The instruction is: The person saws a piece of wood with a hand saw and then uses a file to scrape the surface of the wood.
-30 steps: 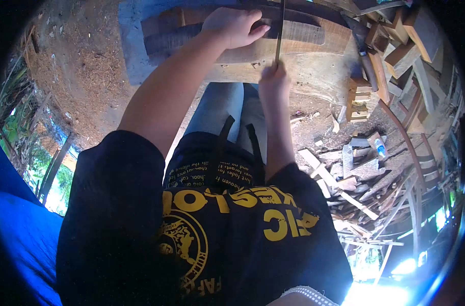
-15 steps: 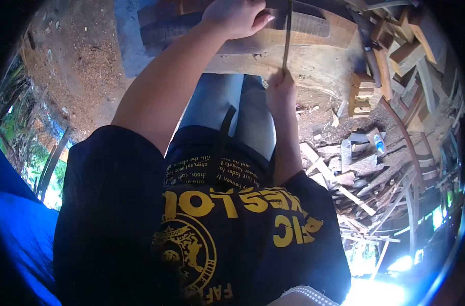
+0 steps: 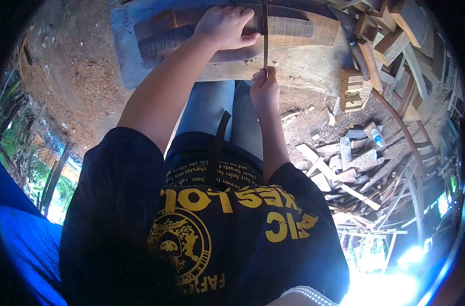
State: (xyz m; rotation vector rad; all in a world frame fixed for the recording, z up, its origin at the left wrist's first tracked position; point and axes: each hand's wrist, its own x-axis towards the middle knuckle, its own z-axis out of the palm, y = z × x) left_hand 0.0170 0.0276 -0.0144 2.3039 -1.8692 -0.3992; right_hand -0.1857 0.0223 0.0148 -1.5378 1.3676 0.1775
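Observation:
My left hand (image 3: 224, 28) presses on the curved dark wooden pieces (image 3: 288, 26), its thumb and fingers apart. Closed around the lower end of a long, narrow dark bar (image 3: 266, 38) is my right hand (image 3: 265, 91), near the front edge of the pale wooden board (image 3: 298, 61). The bar points away from me across the curved pieces, just right of my left fingertips. Its far end runs out at the top of the view, and its exact kind cannot be made out.
Wood blocks and offcuts (image 3: 395, 46) are piled at the upper right, near a notched block (image 3: 352, 91). Scraps and sticks (image 3: 362, 196) lie on the ground at the right, with a small bottle (image 3: 377, 138). Sawdust (image 3: 92, 76) covers the ground at the left.
My right hand and the bar have shifted left in view. My left hand has spread its thumb and fingers on the wood and lies slightly lower.

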